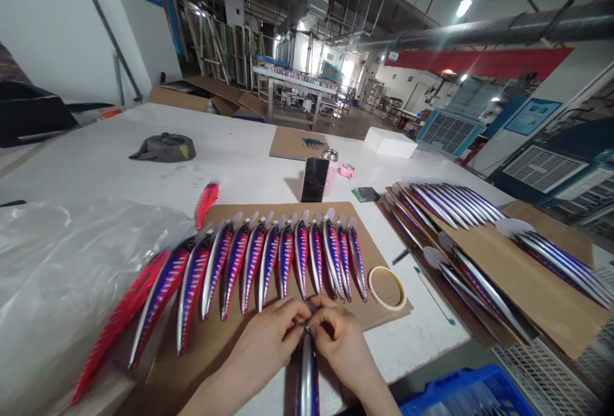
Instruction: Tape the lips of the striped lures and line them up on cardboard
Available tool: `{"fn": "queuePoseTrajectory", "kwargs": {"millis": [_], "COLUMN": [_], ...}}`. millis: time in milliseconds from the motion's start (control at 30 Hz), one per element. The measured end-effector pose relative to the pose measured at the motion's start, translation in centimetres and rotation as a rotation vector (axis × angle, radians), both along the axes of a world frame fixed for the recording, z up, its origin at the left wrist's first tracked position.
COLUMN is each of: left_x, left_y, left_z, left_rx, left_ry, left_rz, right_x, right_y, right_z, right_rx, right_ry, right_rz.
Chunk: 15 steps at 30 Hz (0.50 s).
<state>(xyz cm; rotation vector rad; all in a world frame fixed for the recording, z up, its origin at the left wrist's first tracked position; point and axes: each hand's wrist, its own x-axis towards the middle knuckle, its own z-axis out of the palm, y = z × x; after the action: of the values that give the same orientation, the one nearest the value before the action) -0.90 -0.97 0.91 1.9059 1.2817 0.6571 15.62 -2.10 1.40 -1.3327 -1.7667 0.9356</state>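
Observation:
At the near edge of the table, my left hand (275, 333) and my right hand (338, 329) meet at the tip of a silver-and-purple fishing lure (307, 377). Fingers and thumbs of both hands pinch that end, and the lure's body points down toward me. Whatever small part lies between the fingertips is hidden. Just beyond my hands, a row of red, purple and silver fishing lures (263, 262) lies side by side on a cardboard sheet (384, 313). A roll of tape (401, 304) rests on the sheet's right side.
Clear plastic (86, 275) and red lures (115, 326) lie at left. Stacked cardboard with more lures (480, 262) stands right, above a blue crate (470, 390). A phone (314, 179), pink bottle (332, 169), cutter (400, 257) and grey cap (165, 147) are on the table.

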Motion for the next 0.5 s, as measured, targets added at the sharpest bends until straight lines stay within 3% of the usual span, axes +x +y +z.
{"fn": "queuePoseTrajectory", "kwargs": {"millis": [200, 500], "left_x": [0.26, 0.04], "left_y": [-0.07, -0.21], "left_z": [-0.72, -0.40], "left_rx": [0.075, 0.055], "left_ry": [0.017, 0.023], "left_rz": [0.073, -0.031], "right_x": [0.06, 0.41], "right_y": [-0.12, -0.22], "right_z": [0.00, -0.20], "right_rx": [-0.008, -0.054], "right_ry": [-0.004, -0.017], "right_rz": [0.002, -0.060]}}
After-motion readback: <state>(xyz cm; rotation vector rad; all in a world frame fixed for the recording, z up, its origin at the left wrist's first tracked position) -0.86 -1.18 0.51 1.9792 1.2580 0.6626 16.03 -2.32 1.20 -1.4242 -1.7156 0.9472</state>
